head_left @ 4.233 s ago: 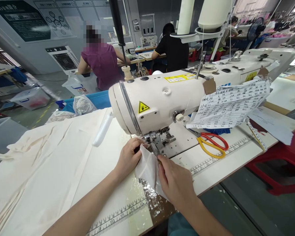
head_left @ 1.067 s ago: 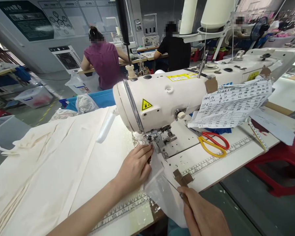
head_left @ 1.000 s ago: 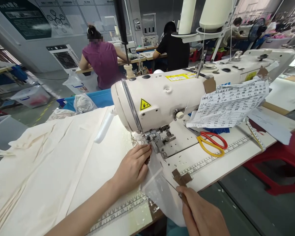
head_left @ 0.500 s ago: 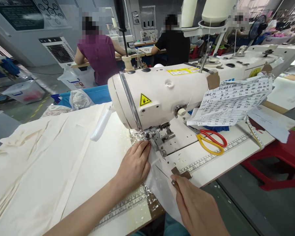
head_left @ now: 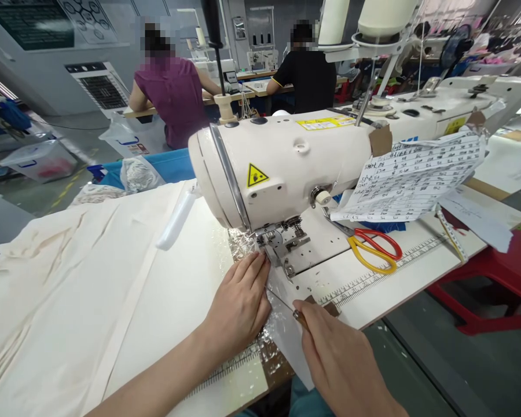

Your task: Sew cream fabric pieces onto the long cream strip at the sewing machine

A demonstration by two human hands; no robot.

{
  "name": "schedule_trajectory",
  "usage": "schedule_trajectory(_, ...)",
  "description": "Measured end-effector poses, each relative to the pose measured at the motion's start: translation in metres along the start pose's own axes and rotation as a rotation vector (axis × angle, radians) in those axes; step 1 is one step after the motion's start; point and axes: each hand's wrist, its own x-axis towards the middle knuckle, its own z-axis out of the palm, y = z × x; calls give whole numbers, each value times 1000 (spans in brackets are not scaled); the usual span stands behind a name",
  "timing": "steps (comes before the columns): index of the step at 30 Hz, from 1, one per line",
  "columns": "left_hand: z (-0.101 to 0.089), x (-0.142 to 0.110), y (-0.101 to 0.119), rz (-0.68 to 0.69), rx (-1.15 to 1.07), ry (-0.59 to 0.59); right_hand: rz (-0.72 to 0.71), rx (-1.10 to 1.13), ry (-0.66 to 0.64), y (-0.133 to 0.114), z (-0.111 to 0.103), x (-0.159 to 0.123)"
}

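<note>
A cream sewing machine [head_left: 286,168] stands on the table [head_left: 364,301]. A small white fabric piece [head_left: 286,333] lies in front of its presser foot [head_left: 274,250] and hangs over the table's near edge. My left hand [head_left: 241,304] lies flat on the fabric, fingers stretched toward the foot. My right hand [head_left: 338,362] is closed on a thin awl-like tool [head_left: 286,305]. The tool's metal tip points at the fabric near my left fingertips.
Long cream cloth [head_left: 91,284] covers the table's left half. Yellow-and-red scissors [head_left: 375,250] lie right of the needle plate, under a printed paper sheet [head_left: 417,176] taped to the machine. Two people sit at benches behind. A red stool [head_left: 495,278] stands at right.
My right hand pulled back from the presser foot with the tool, then came forward again toward it. My left hand stayed on the fabric by the foot. The fabric now lies flatter.
</note>
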Motion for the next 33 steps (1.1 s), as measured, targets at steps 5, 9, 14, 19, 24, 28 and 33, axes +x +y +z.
schedule_trajectory(5, -4, -2, 3, 21, -37, -8, -8, 12, 58, -4, 2, 5)
schedule_trajectory(9, -5, -2, 4, 40, -21, -20, 9, 28, 28, -5, 4, 10)
schedule_trajectory(14, 0, -1, 0, 16, -14, 22, 7, 11, 52, -9, 3, 17)
schedule_trajectory(19, -1, 4, -4, -39, 11, 29, 3, -17, 53, -12, 5, 27)
schedule_trajectory(24, -2, 9, -10, -78, 45, -2, 2, -23, 117, -15, 10, 40)
schedule_trajectory(28, 1, 10, -24, -24, 127, 8, 7, 60, 158, -14, 10, 41)
schedule_trajectory(33, -1, 9, -28, -1, 232, 38, 16, 214, 104, -16, 6, 28)
